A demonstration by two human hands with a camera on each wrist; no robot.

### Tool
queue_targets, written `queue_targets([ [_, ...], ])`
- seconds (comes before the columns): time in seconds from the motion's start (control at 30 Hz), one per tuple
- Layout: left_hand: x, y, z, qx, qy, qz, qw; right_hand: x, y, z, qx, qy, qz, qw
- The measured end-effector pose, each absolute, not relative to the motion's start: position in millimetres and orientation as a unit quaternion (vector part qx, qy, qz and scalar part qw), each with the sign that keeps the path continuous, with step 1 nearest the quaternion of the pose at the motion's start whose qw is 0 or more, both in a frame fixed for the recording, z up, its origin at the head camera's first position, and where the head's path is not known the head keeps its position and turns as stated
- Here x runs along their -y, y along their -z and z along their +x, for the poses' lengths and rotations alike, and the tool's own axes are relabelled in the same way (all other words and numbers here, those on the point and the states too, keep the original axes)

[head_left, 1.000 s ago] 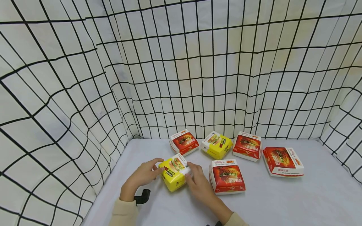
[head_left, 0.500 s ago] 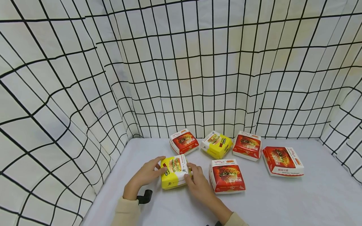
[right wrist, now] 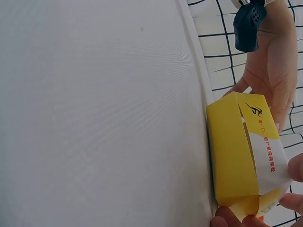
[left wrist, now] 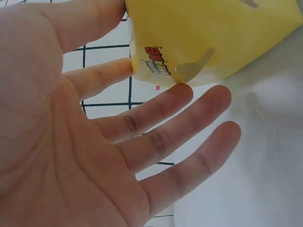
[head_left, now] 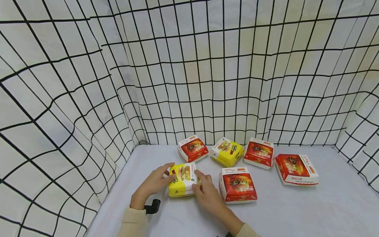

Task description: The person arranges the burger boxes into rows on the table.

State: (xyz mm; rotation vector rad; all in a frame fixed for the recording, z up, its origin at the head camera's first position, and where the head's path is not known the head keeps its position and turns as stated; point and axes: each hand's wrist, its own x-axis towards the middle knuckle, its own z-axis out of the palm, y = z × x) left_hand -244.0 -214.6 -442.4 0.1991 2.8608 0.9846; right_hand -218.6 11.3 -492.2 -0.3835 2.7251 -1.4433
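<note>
A yellow-and-white burger box is between my two hands, near the left front of the table in the head view. My left hand holds its left side with thumb and index finger; the other fingers spread out straight beside it in the left wrist view. My right hand pinches the right side, thumb on the near part and index finger at the far corner. A narrow gap shows along an edge of the box in the right wrist view. Its underside is hidden in the head view.
Just right of my right hand stands a red burger box. Behind are a red box, a yellow box and another red box; one more red box lies farther right. Black netting over white cloth surrounds the table.
The yellow burger box has turned between my hands and its top now faces more squarely. My left hand has shifted slightly right with it. The other boxes have stayed put.
</note>
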Motion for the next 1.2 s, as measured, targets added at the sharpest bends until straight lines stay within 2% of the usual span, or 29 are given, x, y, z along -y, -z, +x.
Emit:
queue_targets([
  [0.47,215,450,-248,-0.935,-0.350,0.049,0.040,-9,491,-214,-0.871,0.473,-0.130,0.017],
  [0.77,222,441,-245,-0.929,-0.363,0.044,0.058,-10,490,-220,-0.870,0.481,-0.107,0.024],
  [1.2,228,441,-245,-0.924,-0.364,0.055,0.102,-10,498,-224,-0.855,0.500,-0.124,0.053],
])
